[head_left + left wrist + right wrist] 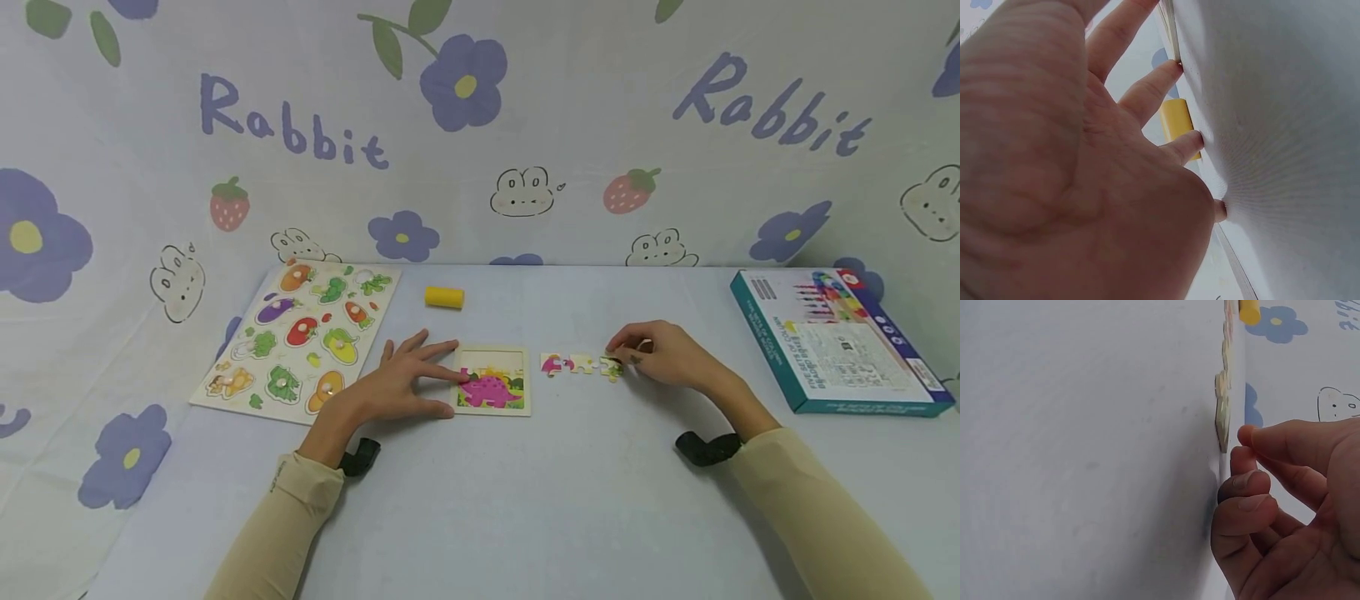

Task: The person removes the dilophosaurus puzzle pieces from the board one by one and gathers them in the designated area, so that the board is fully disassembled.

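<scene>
Where the right hand (667,354) is poised at the loose puzzle pieces, its grip is narrow: thumb and fingers are curled close together beside the green end piece (611,370), though whether that piece is pinched or merely neared cannot be told. For a clean lift, it would best be taken by opposite edges — not by a knob alone — so that its picture is left uncovered and its turn can be judged. At nine o'clock from it, the pale middle piece (581,364) and the pink piece (552,364) are set in the same row on the tabletop (555,483); as interlocking cannot be ruled out, a straight upward lift seems safer than a sideways drag.

Farther toward nine o'clock, the puzzle tray (510,357) is touched at its left side by the left hand (397,382), whose fingers are spread wide with nothing gripped. The dinosaur picture (491,392) is filled in toward six o'clock, while a bare band is left toward twelve, where the loose pieces seem to be wanted. Light pressure would be advised there — enough for the tray to be steadied, with the gap left unblocked. At the tray's eleven o'clock, the yellow cylinder (445,297) is well out of the way.
</scene>
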Demonstrator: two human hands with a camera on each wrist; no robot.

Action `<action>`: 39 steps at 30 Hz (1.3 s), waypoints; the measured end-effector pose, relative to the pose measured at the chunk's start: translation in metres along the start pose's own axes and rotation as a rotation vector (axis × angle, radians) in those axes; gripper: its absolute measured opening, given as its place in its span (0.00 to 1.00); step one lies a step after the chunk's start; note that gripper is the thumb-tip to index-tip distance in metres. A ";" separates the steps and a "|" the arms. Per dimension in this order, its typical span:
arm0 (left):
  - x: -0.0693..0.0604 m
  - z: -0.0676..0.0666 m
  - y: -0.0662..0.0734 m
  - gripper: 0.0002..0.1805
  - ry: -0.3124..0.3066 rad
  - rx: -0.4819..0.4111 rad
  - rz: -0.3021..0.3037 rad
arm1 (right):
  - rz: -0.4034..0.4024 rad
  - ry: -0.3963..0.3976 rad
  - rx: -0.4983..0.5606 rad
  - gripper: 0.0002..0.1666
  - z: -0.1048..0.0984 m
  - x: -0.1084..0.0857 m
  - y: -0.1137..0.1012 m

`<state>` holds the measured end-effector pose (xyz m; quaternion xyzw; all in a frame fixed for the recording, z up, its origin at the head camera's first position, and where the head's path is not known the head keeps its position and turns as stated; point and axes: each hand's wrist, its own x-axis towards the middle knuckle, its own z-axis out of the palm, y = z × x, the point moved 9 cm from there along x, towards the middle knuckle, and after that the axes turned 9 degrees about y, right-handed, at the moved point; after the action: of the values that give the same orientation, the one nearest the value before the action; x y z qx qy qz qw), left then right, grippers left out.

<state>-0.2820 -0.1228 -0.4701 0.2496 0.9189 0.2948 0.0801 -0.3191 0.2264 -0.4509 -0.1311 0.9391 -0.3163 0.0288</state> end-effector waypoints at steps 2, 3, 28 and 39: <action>0.000 0.000 0.001 0.31 0.000 0.000 0.000 | 0.004 0.003 0.004 0.11 0.000 0.001 -0.003; 0.000 0.000 0.001 0.31 -0.001 0.000 0.000 | 0.006 0.004 0.010 0.11 0.001 0.002 -0.005; 0.001 -0.002 0.000 0.34 0.025 0.034 0.008 | -0.124 -0.099 0.177 0.09 0.061 0.022 -0.086; 0.000 -0.003 -0.003 0.34 0.039 0.045 0.008 | -0.181 -0.154 0.149 0.08 0.086 0.026 -0.120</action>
<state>-0.2841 -0.1261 -0.4694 0.2491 0.9256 0.2793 0.0556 -0.3047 0.0771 -0.4470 -0.2368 0.8923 -0.3756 0.0818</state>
